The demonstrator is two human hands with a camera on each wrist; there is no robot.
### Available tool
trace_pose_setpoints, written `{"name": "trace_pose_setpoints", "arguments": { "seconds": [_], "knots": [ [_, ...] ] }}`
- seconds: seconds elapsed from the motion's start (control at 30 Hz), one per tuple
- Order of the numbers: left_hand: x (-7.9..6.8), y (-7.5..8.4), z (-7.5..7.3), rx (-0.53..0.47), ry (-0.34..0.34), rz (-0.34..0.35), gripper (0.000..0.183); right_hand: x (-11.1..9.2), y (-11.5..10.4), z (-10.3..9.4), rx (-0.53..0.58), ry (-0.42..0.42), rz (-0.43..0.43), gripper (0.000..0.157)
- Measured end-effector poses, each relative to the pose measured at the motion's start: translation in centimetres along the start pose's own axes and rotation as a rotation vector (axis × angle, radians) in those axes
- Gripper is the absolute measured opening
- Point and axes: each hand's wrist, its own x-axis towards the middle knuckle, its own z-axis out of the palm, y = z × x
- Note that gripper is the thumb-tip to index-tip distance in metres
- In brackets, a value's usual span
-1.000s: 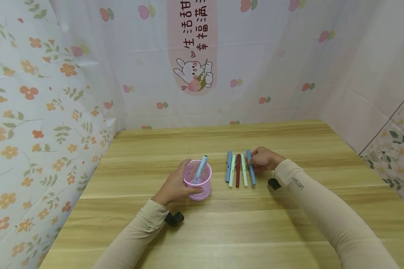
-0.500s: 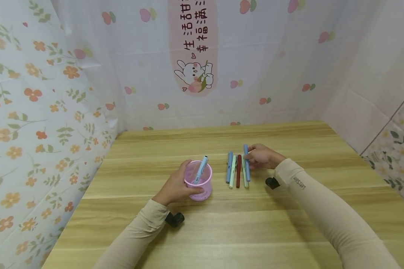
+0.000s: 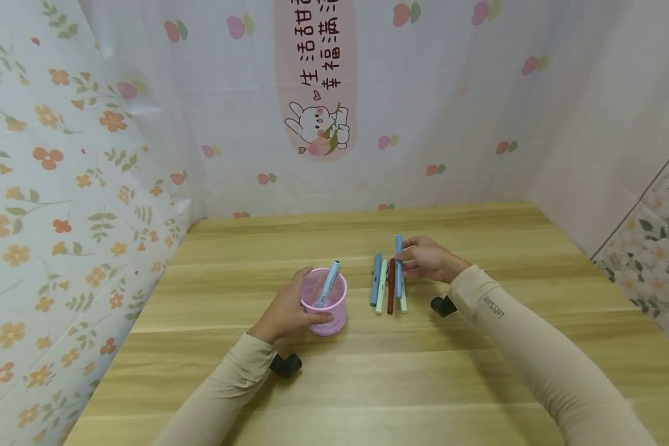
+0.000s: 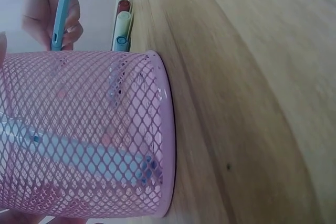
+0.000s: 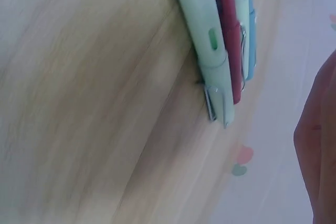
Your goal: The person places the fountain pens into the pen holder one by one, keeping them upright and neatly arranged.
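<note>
One cup (image 3: pixel 332 326) contains one light blue pen (image 3: pixel 327 286). One medium blue pen (image 3: pixel 399 279) is in the right hand (image 3: pixel 430 259). One table (image 3: pixel 368 384) bears four more: one darker blue pen (image 3: pixel 375 286), one dark red pen (image 3: pixel 391 292) and two pale green pens (image 3: pixel 381 292), making six pens altogether. Two hands show, counting the left hand (image 3: pixel 290 308), and two sleeves (image 3: pixel 541 347).

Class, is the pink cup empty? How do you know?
Not empty: a light-blue pen leans inside the pink cup and shows through its mesh.
</note>
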Motion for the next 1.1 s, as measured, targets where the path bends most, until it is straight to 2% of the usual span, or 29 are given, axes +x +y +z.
{"name": "trace_pose_setpoints", "arguments": {
  "seconds": [0.1, 0.3, 0.43, 0.87, 1.1],
  "knots": [
    [0.0, 0.0, 0.1, -0.013, 0.003, -0.011, 0.106, 0.0, 0.1, 0.3, 0.045, -0.005, -0.015, 0.063],
    [-0.1, -0.1, 0.1, -0.002, 0.001, -0.019, 0.106, 0.2, 0.2, 1.1, 0.111, 0.016, -0.038, 0.036],
    [0.0, 0.0, 0.0, 0.006, 0.001, -0.025, 0.105, 0.0, -0.2, 1.5, 0.129, 0.008, -0.065, 0.026],
    [0.5, 0.2, 0.1, 0.005, -0.003, -0.015, 0.105, -0.1, -0.9, 2.5, 0.144, 0.046, -0.101, 0.031],
    [0.4, 0.4, 0.0, 0.018, -0.011, -0.040, 0.104, -0.1, -0.9, 3.0, 0.176, 0.059, -0.115, 0.024]
  ]
}}
